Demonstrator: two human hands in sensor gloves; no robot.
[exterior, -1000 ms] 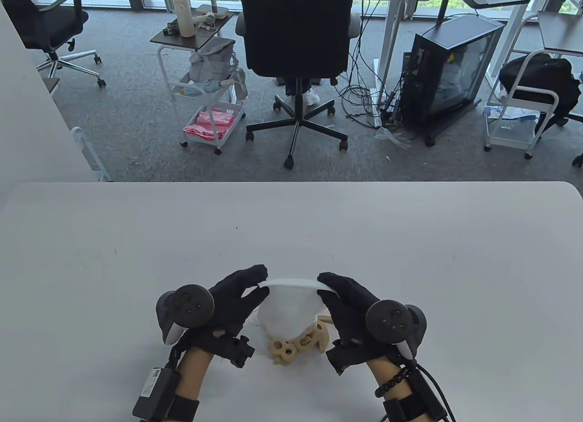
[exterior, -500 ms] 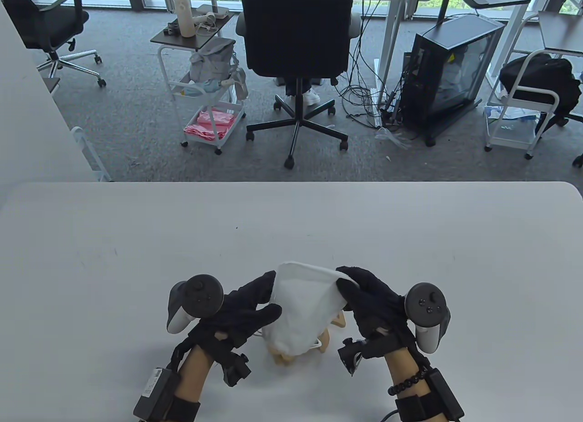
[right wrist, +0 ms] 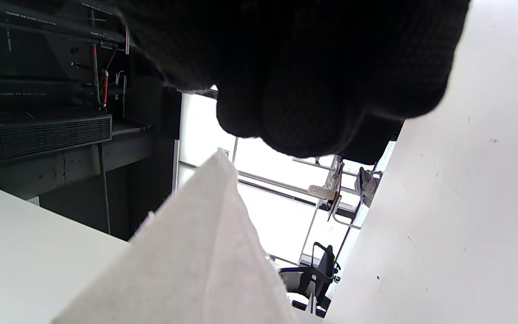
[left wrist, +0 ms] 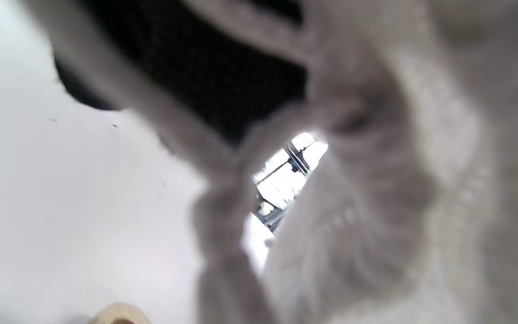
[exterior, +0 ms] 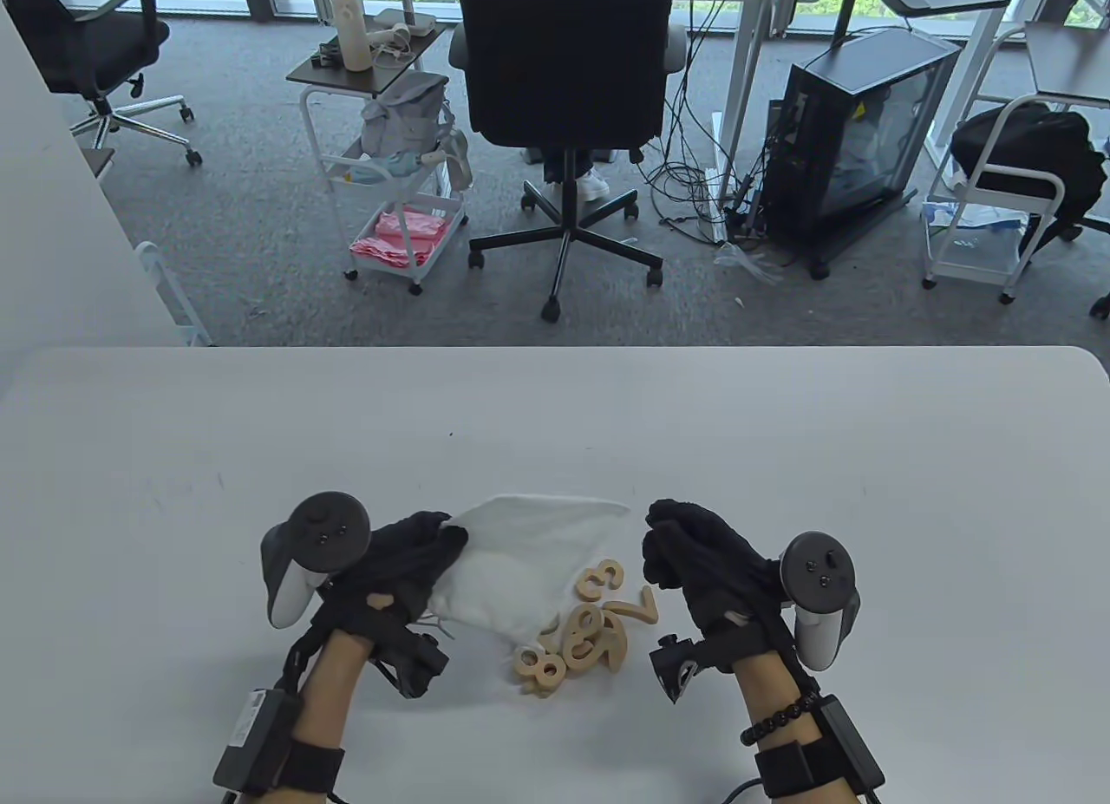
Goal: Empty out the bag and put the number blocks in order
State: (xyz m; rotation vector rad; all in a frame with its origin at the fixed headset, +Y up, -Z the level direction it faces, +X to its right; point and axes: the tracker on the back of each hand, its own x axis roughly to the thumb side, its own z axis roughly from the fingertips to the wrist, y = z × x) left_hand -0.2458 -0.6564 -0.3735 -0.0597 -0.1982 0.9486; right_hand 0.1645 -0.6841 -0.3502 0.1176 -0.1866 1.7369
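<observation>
1. The left hand (exterior: 390, 570) gripped the white cloth bag (exterior: 520, 561) at the bag's 9 o'clock corner; the cloth hung slack toward 3 o'clock, partly above the table (exterior: 780, 440)
2. The right hand (exterior: 702, 570) stood just beside the bag at 3 o'clock, apart from the cloth and holding nothing; its fingers looked loosely curled, though the right wrist view showed only a dark glove
3. The wooden number blocks (exterior: 577, 635) lay heaped at the bag's 5 o'clock, touching and overlapping one another; a 3 (exterior: 600, 580), a 7 (exterior: 640, 610) and an 8 (exterior: 539, 665) were legible
4. Whether any block remained inside could not be told; the left wrist view showed blurred cloth only
5. Judged best practice: lift the bag by its closed end with its mouth down and shake gently; lay it well apart from the heap; then spread the blocks singly before ordering them
</observation>
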